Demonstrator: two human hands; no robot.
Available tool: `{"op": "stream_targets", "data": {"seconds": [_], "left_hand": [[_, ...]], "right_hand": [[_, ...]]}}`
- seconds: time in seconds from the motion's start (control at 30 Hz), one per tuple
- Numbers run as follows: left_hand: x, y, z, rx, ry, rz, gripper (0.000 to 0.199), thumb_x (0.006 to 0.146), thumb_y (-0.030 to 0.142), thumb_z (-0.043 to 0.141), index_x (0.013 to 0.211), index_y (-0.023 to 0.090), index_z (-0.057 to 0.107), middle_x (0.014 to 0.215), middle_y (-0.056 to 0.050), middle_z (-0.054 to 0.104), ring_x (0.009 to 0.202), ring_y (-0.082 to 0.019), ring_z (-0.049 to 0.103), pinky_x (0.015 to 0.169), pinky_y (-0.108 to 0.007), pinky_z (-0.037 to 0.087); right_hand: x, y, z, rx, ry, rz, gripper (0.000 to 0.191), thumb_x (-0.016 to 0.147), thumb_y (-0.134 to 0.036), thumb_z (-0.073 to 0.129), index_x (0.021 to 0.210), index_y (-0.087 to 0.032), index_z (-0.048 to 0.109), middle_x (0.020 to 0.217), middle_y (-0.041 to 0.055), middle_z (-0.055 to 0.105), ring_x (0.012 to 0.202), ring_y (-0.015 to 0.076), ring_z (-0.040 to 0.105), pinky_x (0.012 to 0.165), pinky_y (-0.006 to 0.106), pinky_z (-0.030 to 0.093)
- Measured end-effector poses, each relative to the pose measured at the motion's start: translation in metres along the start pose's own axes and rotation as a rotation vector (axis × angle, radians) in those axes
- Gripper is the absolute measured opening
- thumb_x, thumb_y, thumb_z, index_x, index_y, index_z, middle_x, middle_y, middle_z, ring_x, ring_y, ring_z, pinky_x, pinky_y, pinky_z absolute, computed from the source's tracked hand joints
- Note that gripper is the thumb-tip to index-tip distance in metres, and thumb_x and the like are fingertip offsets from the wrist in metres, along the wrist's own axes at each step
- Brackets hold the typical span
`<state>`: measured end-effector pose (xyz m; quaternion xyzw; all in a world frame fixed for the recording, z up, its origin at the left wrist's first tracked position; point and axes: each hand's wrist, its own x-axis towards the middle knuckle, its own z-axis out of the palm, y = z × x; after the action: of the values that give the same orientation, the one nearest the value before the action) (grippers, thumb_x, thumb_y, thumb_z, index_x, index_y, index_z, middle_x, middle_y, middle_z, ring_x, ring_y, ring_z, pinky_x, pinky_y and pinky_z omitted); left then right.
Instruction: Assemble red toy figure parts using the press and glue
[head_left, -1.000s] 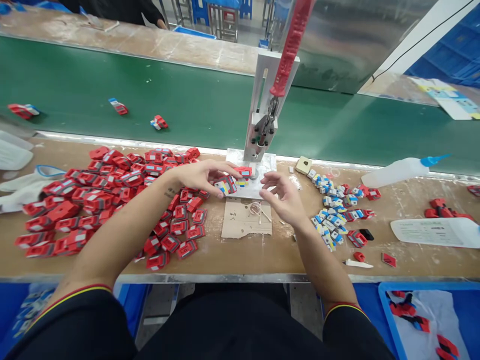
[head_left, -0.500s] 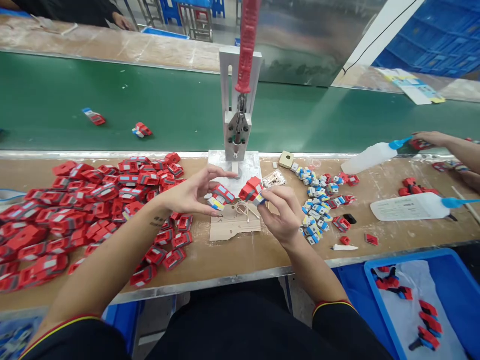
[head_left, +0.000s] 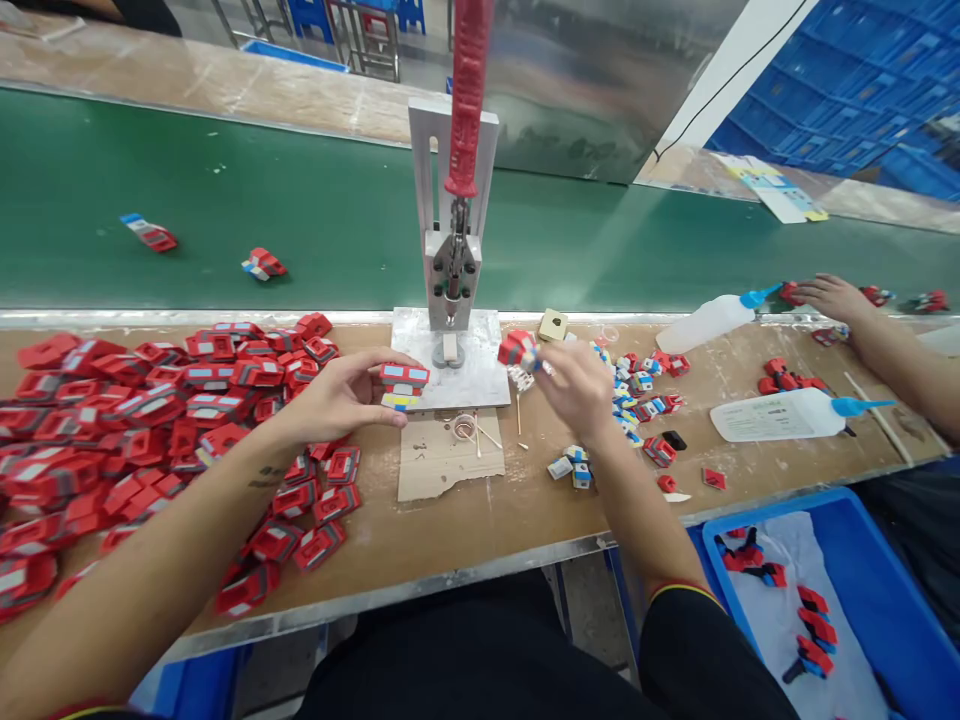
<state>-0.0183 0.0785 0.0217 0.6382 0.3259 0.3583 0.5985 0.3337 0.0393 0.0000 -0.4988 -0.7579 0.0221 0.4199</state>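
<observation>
My left hand (head_left: 337,398) pinches a small red toy vehicle part (head_left: 405,376) with grey-blue windows and a white-yellow lower piece, just left of the press's metal base plate (head_left: 484,385). My right hand (head_left: 579,392), slightly blurred, grips another red toy vehicle part (head_left: 516,348) with white and blue on its lower end, right of the plate. Between the hands stands a toggle press with a red handle (head_left: 465,110), its tip above a small pale block (head_left: 449,348). In front lies torn cardboard (head_left: 427,470) bearing cotton swabs and a small ring.
Heaped red shells (head_left: 150,430) cover the left side. White-blue pieces (head_left: 626,405) lie at right, with squeeze bottles (head_left: 776,413) beyond. A blue tray (head_left: 870,560) sits lower right. Behind runs a green belt (head_left: 315,200) carrying two toy parts. A co-worker's hand (head_left: 832,298) is far right.
My hands have moved apart: the left shifts left with its part, the right moves rightward with its own. The view has turned slightly right. The co-worker's arm reaches further in.
</observation>
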Motion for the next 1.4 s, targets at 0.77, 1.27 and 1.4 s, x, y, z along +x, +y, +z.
{"op": "stream_targets", "data": {"seconds": [0.77, 1.27, 1.4], "left_hand": [[0.069, -0.052, 0.007, 0.044, 0.237, 0.008, 0.067, 0.063, 0.034, 0.098, 0.120, 0.020, 0.066, 0.117, -0.009, 0.078, 0.107, -0.028, 0.081, 0.106, -0.048, 0.065], [0.092, -0.075, 0.019, 0.315, 0.175, 0.106, 0.057, 0.072, 0.024, 0.090, 0.126, 0.018, 0.070, 0.124, -0.012, 0.081, 0.114, -0.029, 0.077, 0.108, -0.048, 0.059], [0.090, -0.071, 0.019, 0.326, 0.169, 0.134, 0.049, 0.076, 0.025, 0.087, 0.122, 0.017, 0.072, 0.121, -0.010, 0.081, 0.111, -0.028, 0.076, 0.102, -0.045, 0.061]], "right_hand": [[0.179, 0.044, -0.007, 0.099, 0.076, 0.027, 0.058, 0.105, -0.066, 0.056, 0.150, -0.030, 0.057, 0.143, 0.0100, 0.066, 0.136, 0.0300, 0.066, 0.099, 0.044, 0.065], [0.154, -0.108, -0.007, 0.306, 0.044, -0.348, 0.034, 0.103, -0.052, 0.065, 0.129, -0.029, 0.064, 0.113, 0.0035, 0.080, 0.104, 0.0229, 0.080, 0.091, 0.038, 0.069], [0.111, -0.111, -0.007, 0.228, 0.064, -0.423, 0.021, 0.105, -0.034, 0.064, 0.124, -0.028, 0.069, 0.116, 0.0062, 0.082, 0.113, 0.0243, 0.079, 0.105, 0.046, 0.066]]}}
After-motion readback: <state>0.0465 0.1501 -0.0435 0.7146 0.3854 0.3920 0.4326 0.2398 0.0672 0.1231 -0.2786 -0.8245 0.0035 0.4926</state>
